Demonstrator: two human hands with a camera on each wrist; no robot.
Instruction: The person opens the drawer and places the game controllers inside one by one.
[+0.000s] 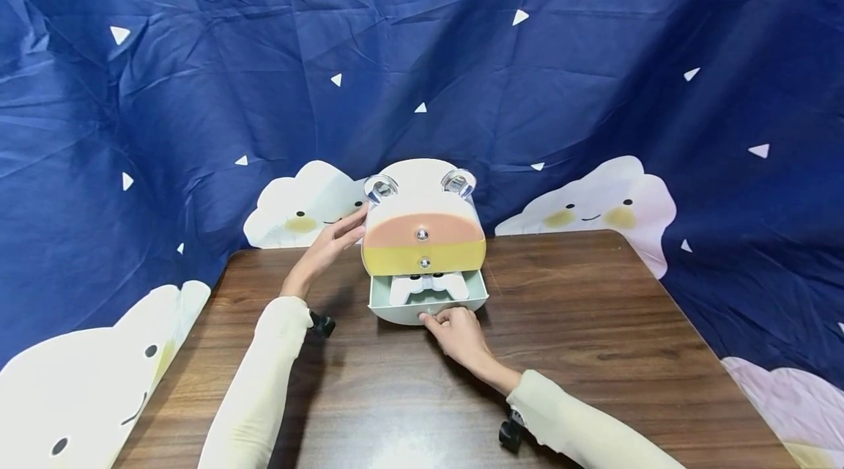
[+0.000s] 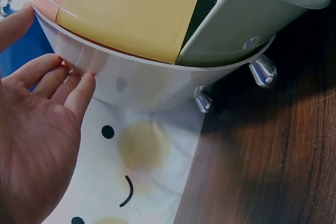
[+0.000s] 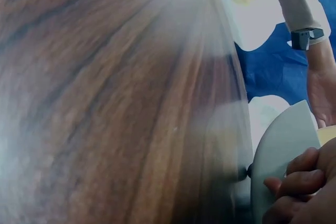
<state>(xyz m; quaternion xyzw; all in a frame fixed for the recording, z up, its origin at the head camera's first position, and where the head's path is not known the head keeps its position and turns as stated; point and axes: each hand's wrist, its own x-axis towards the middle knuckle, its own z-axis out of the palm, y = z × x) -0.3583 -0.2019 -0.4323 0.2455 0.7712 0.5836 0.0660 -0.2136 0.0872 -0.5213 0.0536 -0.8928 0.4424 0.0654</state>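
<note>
A small white drawer cabinet (image 1: 422,194) with two silver ring-like eyes on top stands near the table's back edge. Its orange drawer (image 1: 395,231) and yellow drawer (image 1: 389,261) are closed. The pale green bottom drawer (image 1: 395,314) is pulled out, and a white game controller (image 1: 400,290) lies inside it. My right hand (image 1: 459,337) pinches this drawer's knob at the middle of its front; the fingers hide the knob. With fairly straight fingers, my left hand (image 2: 42,124) touches the cabinet's left side wall (image 2: 142,85).
The cabinet stands on short silver feet (image 2: 262,72) on a brown wooden table (image 1: 593,322). Right behind the table hangs a dark blue cloth (image 1: 422,37) printed with clouds and white triangles. A small black device (image 1: 321,325) is strapped at the left wrist.
</note>
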